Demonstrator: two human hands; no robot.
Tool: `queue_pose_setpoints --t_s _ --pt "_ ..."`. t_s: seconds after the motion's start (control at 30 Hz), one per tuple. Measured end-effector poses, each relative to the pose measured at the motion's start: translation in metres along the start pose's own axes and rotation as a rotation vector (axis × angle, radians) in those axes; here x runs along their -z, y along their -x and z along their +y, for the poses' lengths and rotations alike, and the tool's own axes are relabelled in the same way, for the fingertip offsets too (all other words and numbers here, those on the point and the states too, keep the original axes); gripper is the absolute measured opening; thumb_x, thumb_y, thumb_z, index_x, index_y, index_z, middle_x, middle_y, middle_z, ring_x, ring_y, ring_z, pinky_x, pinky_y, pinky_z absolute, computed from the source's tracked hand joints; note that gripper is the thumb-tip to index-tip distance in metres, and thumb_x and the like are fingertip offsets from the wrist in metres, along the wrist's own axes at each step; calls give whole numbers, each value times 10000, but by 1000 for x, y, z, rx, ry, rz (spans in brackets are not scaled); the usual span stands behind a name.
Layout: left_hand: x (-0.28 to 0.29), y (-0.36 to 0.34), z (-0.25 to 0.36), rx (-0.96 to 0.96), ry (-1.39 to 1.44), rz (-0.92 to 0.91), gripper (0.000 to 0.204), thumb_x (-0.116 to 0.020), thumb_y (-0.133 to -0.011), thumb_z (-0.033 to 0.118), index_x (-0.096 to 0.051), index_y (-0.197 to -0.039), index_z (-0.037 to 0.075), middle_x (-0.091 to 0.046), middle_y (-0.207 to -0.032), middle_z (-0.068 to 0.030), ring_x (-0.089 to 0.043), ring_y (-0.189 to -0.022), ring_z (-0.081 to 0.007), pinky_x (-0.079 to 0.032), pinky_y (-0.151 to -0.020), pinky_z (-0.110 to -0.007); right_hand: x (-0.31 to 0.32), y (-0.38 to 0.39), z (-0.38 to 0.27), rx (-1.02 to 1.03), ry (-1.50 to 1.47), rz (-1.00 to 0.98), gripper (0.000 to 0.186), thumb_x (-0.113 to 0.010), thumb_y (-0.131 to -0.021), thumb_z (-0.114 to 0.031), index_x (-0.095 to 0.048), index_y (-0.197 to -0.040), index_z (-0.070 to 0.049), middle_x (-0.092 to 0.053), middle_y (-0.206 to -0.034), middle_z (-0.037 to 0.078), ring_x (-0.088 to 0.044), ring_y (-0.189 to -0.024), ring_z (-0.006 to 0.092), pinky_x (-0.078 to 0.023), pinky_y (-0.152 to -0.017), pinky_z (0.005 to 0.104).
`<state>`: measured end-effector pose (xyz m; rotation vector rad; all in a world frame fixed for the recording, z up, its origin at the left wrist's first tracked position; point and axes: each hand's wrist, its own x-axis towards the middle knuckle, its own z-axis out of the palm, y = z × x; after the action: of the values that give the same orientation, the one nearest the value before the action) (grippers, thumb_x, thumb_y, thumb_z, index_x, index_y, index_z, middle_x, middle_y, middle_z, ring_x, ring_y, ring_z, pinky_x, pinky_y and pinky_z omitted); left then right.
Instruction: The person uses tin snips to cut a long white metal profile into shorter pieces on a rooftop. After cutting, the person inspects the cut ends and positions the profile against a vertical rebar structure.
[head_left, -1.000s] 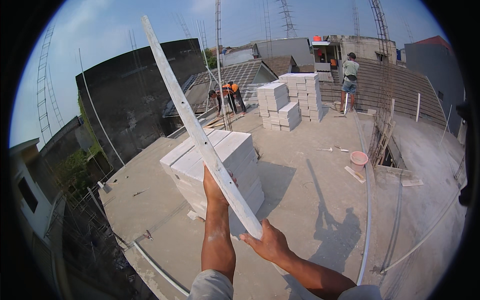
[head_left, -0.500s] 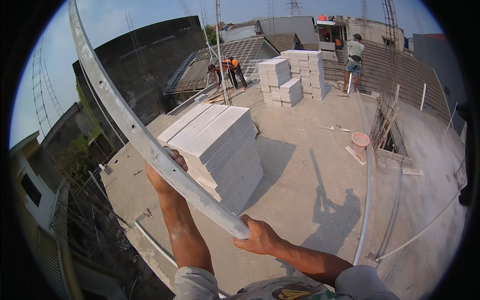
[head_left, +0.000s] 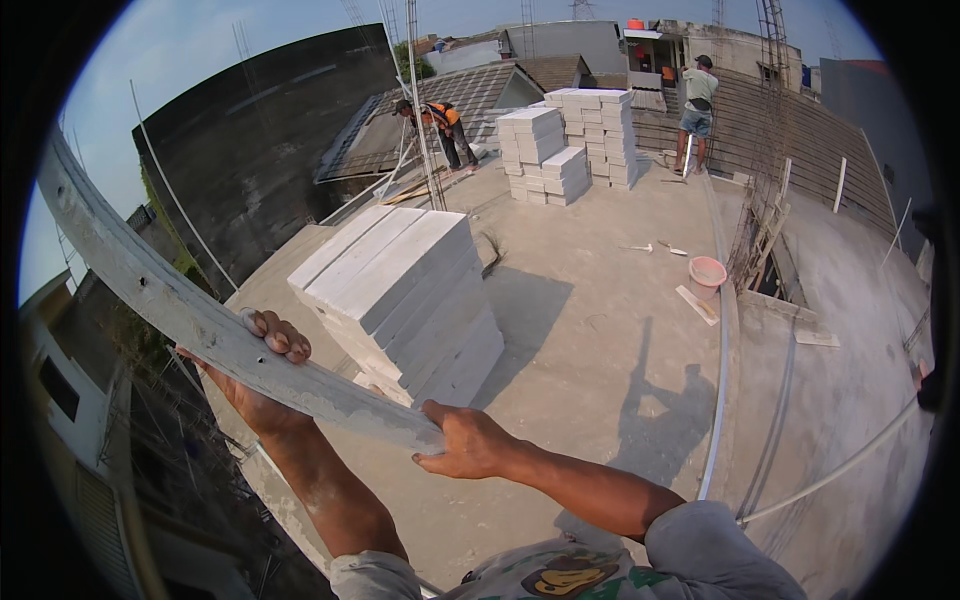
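Note:
A long grey bar (head_left: 190, 320), smeared with cement and dotted with small holes, runs from the upper left down to its near end at the middle. My left hand (head_left: 262, 404) is closed around it from below, fingertips curled over its upper edge. Close to the near end, my right hand (head_left: 466, 441) grips the same bar, thumb on top. Whether the bar is metal or wood I cannot tell. Just beyond it stands a stack of white blocks (head_left: 400, 300), partly hidden by the bar.
Farther back are taller stacks of white blocks (head_left: 598, 140). A pink bucket (head_left: 707, 272) and small hand tools (head_left: 672, 251) lie to the right on the concrete. One person (head_left: 440, 120) bends down at the back left; another (head_left: 698, 100) stands at the back right. The slab's edge drops off at left.
The bar has tilted lower toward the left, its far part swinging down. Both hands have moved left with it, still holding on. My view has shifted slightly to the right.

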<state>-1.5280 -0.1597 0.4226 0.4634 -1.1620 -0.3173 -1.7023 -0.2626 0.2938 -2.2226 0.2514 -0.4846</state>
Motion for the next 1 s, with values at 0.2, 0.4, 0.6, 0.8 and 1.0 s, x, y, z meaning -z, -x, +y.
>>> queue_pose_setpoints --t_s 0.2,0.4,0.6,0.8,1.0 --pt "-16 -16 -5 -21 -140 269 673 -363 -928 675 -515 -1013 24 -535 -791 -58 -563 -692 -160 -477 -613 -256 21 -11 14 83 -121 -44 489 -722 -730 -269 -526 -1046 50 -651 -861 263 -659 -863 411 -518 -774 435" --pt "-23 -15 -38 45 -100 197 682 -469 -905 652 -491 -1157 18 -553 -974 -89 -562 -918 -214 -493 -751 -304 53 -28 42 64 -279 -212 734 -735 -718 -308 -474 -1278 89 -655 -964 245 -648 -882 322 -496 -790 377" --pt "-25 -23 -53 -19 10 124 686 -524 -887 647 -527 -1098 -6 -566 -910 -111 -563 -912 -227 -488 -788 -320 62 -30 51 7 -387 -321 803 -755 -699 -389 -479 -1260 116 -649 -948 221 -626 -883 279 -483 -794 347" --pt "-21 -32 -63 -141 -29 203 581 -615 -878 564 -572 -960 -10 -596 -791 -131 -592 -795 -242 -485 -815 -343 59 -36 64 11 -342 -278 710 -768 -719 -388 -533 -1192 86 -659 -988 218 -629 -933 272 -481 -832 338" --pt "-15 -43 -67 -200 -418 391 620 -546 -900 560 -580 -1087 -31 -643 -726 -153 -668 -764 -260 -517 -816 -404 45 -58 74 55 -409 -159 737 -780 -734 -449 -553 -1201 75 -649 -1065 238 -633 -969 301 -485 -869 370"
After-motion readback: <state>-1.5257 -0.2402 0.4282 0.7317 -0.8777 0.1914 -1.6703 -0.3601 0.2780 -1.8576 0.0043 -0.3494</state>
